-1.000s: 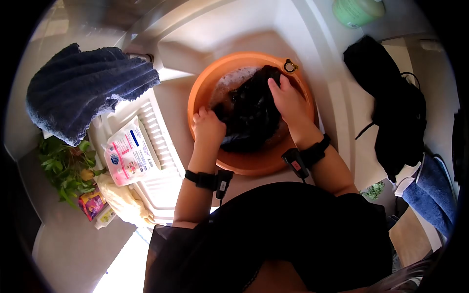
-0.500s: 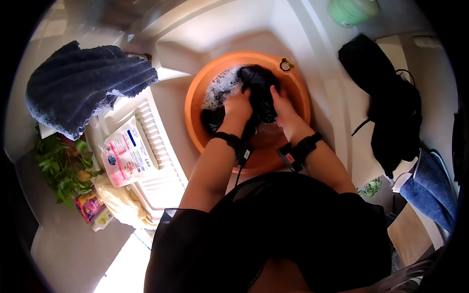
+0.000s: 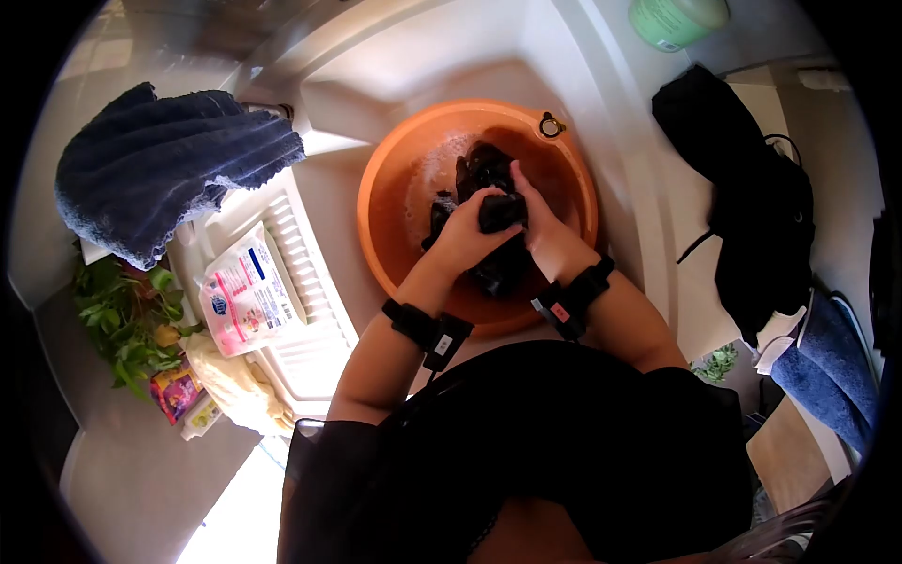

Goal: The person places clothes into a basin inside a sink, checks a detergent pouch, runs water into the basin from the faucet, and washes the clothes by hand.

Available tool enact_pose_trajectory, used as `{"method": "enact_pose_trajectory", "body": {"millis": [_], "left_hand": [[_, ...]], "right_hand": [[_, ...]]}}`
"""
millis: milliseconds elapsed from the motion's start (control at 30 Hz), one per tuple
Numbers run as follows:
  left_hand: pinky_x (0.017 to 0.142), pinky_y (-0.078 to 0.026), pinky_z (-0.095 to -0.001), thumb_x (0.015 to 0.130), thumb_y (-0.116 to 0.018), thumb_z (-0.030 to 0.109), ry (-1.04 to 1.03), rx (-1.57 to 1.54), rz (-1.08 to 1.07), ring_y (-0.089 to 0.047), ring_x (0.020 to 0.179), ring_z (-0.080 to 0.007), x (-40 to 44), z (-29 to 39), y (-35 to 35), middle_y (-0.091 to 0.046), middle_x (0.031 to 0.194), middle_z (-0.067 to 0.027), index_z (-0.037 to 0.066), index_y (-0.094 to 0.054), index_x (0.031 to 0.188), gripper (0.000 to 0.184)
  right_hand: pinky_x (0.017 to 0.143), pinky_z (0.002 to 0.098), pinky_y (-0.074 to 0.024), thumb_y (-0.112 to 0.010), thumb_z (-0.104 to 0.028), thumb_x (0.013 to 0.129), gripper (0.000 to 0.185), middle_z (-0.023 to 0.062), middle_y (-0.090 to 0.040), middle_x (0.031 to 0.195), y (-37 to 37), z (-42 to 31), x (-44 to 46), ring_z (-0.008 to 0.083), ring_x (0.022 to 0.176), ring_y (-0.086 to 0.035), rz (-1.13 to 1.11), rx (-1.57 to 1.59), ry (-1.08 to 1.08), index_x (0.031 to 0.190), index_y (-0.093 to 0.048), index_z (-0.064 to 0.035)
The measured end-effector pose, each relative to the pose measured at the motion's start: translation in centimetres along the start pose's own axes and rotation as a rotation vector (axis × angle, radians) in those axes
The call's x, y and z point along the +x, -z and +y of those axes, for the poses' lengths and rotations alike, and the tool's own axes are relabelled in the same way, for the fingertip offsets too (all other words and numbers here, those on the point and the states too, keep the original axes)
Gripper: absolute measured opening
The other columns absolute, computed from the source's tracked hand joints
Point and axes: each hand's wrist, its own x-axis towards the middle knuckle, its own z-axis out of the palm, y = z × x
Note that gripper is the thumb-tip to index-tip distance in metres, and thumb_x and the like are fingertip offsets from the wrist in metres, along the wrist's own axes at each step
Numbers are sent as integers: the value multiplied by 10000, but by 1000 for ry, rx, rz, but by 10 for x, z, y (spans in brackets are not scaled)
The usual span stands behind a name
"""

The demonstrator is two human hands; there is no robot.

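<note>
Inside the sink stands an orange basin (image 3: 376, 230) holding soapy water. Wet, bunched black cloth (image 3: 490, 167) is gathered over its middle, partly hanging down into the basin. My left hand (image 3: 470, 230) wraps around the cloth from the left, thumb and fingers curled on a fold. From the right, my right hand (image 3: 545, 221) presses against the same bundle, its fingers partly hidden behind the cloth. The two hands are close together, with the fabric squeezed between them. Both wrists wear black straps with small boxes.
A ridged washboard surface (image 3: 319, 348) on the left carries a white-and-pink detergent pouch (image 3: 249, 291). Above it hangs a dark blue towel (image 3: 169, 160). Black fabric (image 3: 742, 188) lies along the right ledge. A green bottle (image 3: 678, 21) stands at upper right; leafy plants (image 3: 122, 310) are lower left.
My hands have come closer together and gathered the black cloth into a tighter bundle, up from the water. The white foam at the basin's upper left has thinned.
</note>
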Motion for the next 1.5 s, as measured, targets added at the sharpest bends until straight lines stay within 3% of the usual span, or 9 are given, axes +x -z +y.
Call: {"method": "enact_pose_trajectory", "body": {"millis": [100,333,467,600,867,1067,1167,1267,1500], "left_hand": [[797,-484,-384,784,-712,209,-46,113,151,-621,914,-353,1,-1,-9,-644,951,-197,15,-541,1060,379],[765,-482,-436,850,-620,333,159,324,403,-608,870,-410,10,-31,21,-634,896,-244,7,-598,1009,363],[786,-487,-427,828,-641,333,138,616,487,-597,901,-410,-6,-43,51,-605,1010,-213,64,-576,1044,351],[877,-434,-533,760,-692,406,331,1083,61,-492,1125,-395,-22,-30,62,-511,1228,-155,114,-530,1187,542],[997,-290,-639,567,-779,576,201,1163,-41,-236,1333,-457,38,-15,19,-104,1529,-119,295,-199,1458,1100],[1010,-303,-607,597,-796,475,302,1194,-359,-245,1332,-451,71,-36,21,-81,1543,-89,309,-176,1466,1080],[1044,-312,-510,653,-757,281,231,1005,-233,-269,1355,-331,96,-77,28,-185,1514,-141,244,-215,1466,978],[1064,-308,-396,663,-683,118,234,252,-109,-271,1356,-307,78,-41,25,-306,1449,-176,163,-253,1453,901],[880,-442,-297,758,-724,149,86,-311,-101,-545,1012,-165,13,8,-19,-586,1084,-89,60,-501,1243,542]], "right_hand": [[819,392,-517,-480,-384,951,413,143,-600,1067,1,9,7,263,941,-614,57,-12,95,1210,-484,-62],[779,332,-507,-538,-327,926,408,101,-612,1049,-13,-5,-3,190,943,-594,114,-463,-59,1218,-499,-44],[813,384,-487,-632,-296,841,397,200,-619,1033,-7,-26,-13,317,969,-599,287,-1429,450,1136,-536,-49],[871,407,-453,-641,-157,805,418,208,-513,1207,13,-27,-12,378,1044,-543,399,-1577,589,1186,-483,-90],[1002,538,-357,-580,-225,861,630,117,-286,1417,35,-9,9,348,1267,-344,359,-2068,-59,1416,-298,-326],[1002,546,-351,-620,-293,839,690,98,-282,1453,33,-13,17,344,1319,-293,353,-1937,-132,1434,-271,-285],[1044,456,-323,-626,-372,849,689,145,-265,1469,49,-13,34,322,1297,-348,316,-1295,68,1434,-292,-229],[1057,437,-301,-578,-498,865,660,107,-301,1459,33,-15,30,274,1304,-339,337,-500,-8,1412,-347,-210],[742,336,-508,-500,-555,890,442,36,-578,936,3,-19,1,158,877,-576,261,-50,116,1069,-549,-154]]}}
